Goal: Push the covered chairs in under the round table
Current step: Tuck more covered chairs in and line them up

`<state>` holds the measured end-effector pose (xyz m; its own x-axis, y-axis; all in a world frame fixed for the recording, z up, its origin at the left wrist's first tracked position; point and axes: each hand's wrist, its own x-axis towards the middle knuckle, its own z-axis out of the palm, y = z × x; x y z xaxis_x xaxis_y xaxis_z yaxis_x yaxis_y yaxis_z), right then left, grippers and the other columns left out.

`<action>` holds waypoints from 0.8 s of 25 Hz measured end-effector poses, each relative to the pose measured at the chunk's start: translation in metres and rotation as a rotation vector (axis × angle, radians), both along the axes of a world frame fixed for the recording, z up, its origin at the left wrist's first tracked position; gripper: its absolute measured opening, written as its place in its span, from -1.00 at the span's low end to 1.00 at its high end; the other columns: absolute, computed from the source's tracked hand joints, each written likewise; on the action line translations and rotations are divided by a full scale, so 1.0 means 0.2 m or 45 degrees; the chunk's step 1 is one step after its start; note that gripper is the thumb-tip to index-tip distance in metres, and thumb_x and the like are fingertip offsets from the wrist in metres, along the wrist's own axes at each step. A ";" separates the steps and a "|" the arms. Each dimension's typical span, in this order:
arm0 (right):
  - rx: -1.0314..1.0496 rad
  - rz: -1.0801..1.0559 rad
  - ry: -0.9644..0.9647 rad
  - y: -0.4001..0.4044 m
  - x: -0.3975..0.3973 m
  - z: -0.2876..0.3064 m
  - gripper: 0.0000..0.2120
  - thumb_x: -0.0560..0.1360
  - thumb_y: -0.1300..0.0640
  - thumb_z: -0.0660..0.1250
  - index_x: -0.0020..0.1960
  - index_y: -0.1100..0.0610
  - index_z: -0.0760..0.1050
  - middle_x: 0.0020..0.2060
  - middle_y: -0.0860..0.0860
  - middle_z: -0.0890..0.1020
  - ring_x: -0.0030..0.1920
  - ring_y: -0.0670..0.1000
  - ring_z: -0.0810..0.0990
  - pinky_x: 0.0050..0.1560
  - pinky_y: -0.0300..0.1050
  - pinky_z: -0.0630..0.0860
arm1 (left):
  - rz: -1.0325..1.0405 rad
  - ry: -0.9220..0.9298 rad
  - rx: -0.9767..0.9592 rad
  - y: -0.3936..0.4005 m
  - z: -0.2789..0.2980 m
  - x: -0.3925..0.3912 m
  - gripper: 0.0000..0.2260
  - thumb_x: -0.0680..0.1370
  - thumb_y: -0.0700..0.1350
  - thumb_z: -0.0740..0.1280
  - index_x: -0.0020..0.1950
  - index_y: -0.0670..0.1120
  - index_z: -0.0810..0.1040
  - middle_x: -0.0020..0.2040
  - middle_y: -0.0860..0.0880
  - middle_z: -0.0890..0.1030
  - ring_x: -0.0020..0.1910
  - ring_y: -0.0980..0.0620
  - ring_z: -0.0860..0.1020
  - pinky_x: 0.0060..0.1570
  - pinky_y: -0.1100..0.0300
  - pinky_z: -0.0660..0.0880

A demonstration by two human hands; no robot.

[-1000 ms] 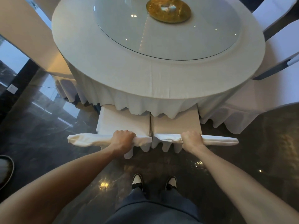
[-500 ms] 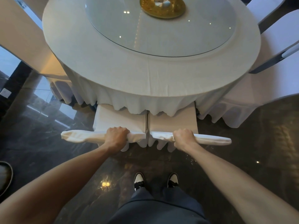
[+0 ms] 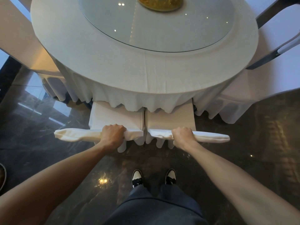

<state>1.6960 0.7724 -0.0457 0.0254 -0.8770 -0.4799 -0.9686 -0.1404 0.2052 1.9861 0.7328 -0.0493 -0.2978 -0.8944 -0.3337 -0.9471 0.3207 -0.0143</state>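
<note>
Two white-covered chairs stand side by side at the near edge of the round table (image 3: 113, 65), which wears a white cloth and a glass turntable. The left chair (image 3: 113, 116) and the right chair (image 3: 172, 119) have the front parts of their seats hidden under the hanging tablecloth. My left hand (image 3: 112, 135) is closed over the top of the left chair's back. My right hand (image 3: 182, 135) grips the top of the right chair's back. Both arms reach forward.
More covered chairs stand at the left (image 3: 19, 46) and at the right (image 3: 279, 46) of the table. A gold centrepiece (image 3: 159, 4) sits on the turntable. The floor (image 3: 259, 159) is dark polished stone; my feet stand just behind the two chairs.
The two chairs have slid forward, further under the tablecloth. My body and view have followed toward the table. Both hands keep the same grip.
</note>
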 end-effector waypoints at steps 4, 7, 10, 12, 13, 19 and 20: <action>0.003 -0.011 0.011 0.00 0.04 0.01 -0.78 0.48 0.20 0.36 0.12 0.11 0.58 -0.08 0.07 0.65 -0.07 0.11 0.62 -0.04 0.00 0.52 | 0.020 -0.011 0.009 0.03 0.00 -0.04 -0.88 0.50 -0.11 0.33 -0.01 0.06 0.61 -0.20 0.04 0.60 -0.26 0.03 0.53 -0.17 0.13 0.44; 0.007 -0.053 0.012 0.01 0.04 0.00 -0.77 0.47 0.19 0.39 0.12 0.10 0.59 -0.12 0.06 0.63 -0.10 0.10 0.61 -0.02 0.04 0.58 | 0.027 0.000 0.002 0.04 0.01 -0.05 -0.90 0.49 -0.11 0.33 -0.04 0.05 0.60 -0.22 0.04 0.58 -0.26 0.03 0.51 -0.19 0.14 0.37; -0.016 -0.055 -0.003 0.02 0.04 0.00 -0.78 0.48 0.18 0.38 0.12 0.10 0.58 -0.11 0.06 0.64 -0.08 0.09 0.60 -0.01 0.01 0.55 | 0.031 -0.006 0.007 0.04 0.01 -0.04 -0.90 0.50 -0.11 0.31 -0.04 0.05 0.60 -0.22 0.04 0.59 -0.26 0.02 0.52 -0.19 0.13 0.39; -0.023 -0.051 -0.012 0.03 0.05 0.00 -0.79 0.49 0.18 0.37 0.12 0.11 0.58 -0.09 0.06 0.64 -0.07 0.09 0.60 -0.01 0.00 0.53 | 0.022 -0.008 0.013 0.03 0.01 -0.05 -0.90 0.50 -0.11 0.30 -0.05 0.04 0.59 -0.23 0.03 0.58 -0.27 0.01 0.51 -0.19 0.13 0.40; -0.025 -0.047 -0.017 0.03 0.05 0.00 -0.79 0.49 0.17 0.37 0.12 0.10 0.58 -0.09 0.06 0.65 -0.07 0.09 0.60 -0.01 0.00 0.53 | 0.021 -0.008 0.019 0.03 0.01 -0.05 -0.90 0.49 -0.11 0.30 -0.06 0.04 0.59 -0.23 0.03 0.58 -0.27 0.01 0.52 -0.19 0.13 0.41; -0.022 -0.032 -0.033 0.04 0.04 0.01 -0.78 0.49 0.15 0.36 0.13 0.09 0.57 -0.12 0.06 0.65 -0.11 0.08 0.61 -0.04 -0.01 0.52 | 0.019 -0.006 0.042 0.03 -0.01 -0.04 -0.94 0.45 -0.09 0.33 -0.13 0.03 0.59 -0.26 0.03 0.60 -0.28 0.00 0.57 -0.16 0.12 0.52; -0.022 -0.024 -0.032 0.04 0.04 0.01 -0.78 0.49 0.15 0.35 0.14 0.08 0.55 -0.11 0.06 0.65 -0.11 0.08 0.61 -0.04 -0.01 0.51 | 0.012 0.002 0.046 0.02 -0.01 -0.05 -0.94 0.46 -0.08 0.32 -0.13 0.02 0.58 -0.26 0.02 0.61 -0.28 0.00 0.57 -0.17 0.13 0.52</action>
<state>1.7038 0.7803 -0.0428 0.0204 -0.8855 -0.4642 -0.9760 -0.1183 0.1829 1.9756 0.7364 -0.0512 -0.2899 -0.8845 -0.3657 -0.9501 0.3120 -0.0015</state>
